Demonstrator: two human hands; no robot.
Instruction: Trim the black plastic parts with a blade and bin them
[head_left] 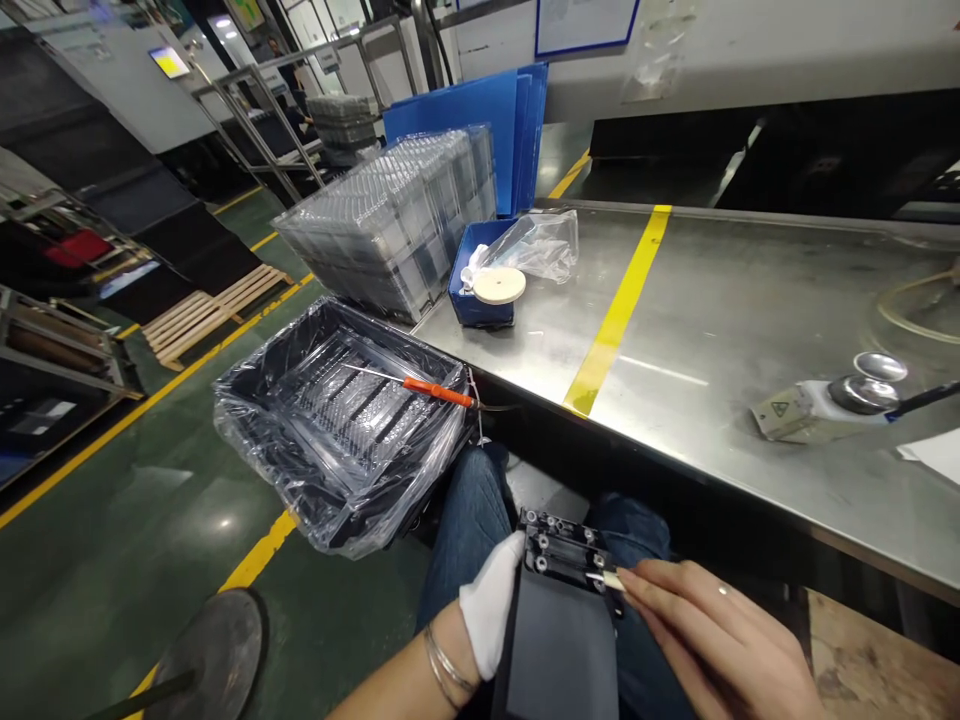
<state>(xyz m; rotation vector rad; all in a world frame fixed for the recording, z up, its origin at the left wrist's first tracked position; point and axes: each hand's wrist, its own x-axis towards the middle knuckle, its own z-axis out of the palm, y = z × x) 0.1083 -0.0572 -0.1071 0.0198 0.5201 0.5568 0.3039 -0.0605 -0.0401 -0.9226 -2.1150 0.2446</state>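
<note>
1. My left hand (489, 604), in a white cloth glove, holds the side of a black rectangular metal fixture (561, 650) on my lap.
2. My right hand (712, 628) pinches a small pale strip (609, 580) at the fixture's edge; I cannot tell if this work is finished.
3. Left of the fixture, an orange-handled screwdriver (439, 392) lies unused across a black plastic-lined tray (255, 372).

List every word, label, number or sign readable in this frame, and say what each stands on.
No words or numbers can be read: the yellow triangular warning sign on the white corded unit shows only a small mark, and the blue-framed notice is too blurred to read.
</note>
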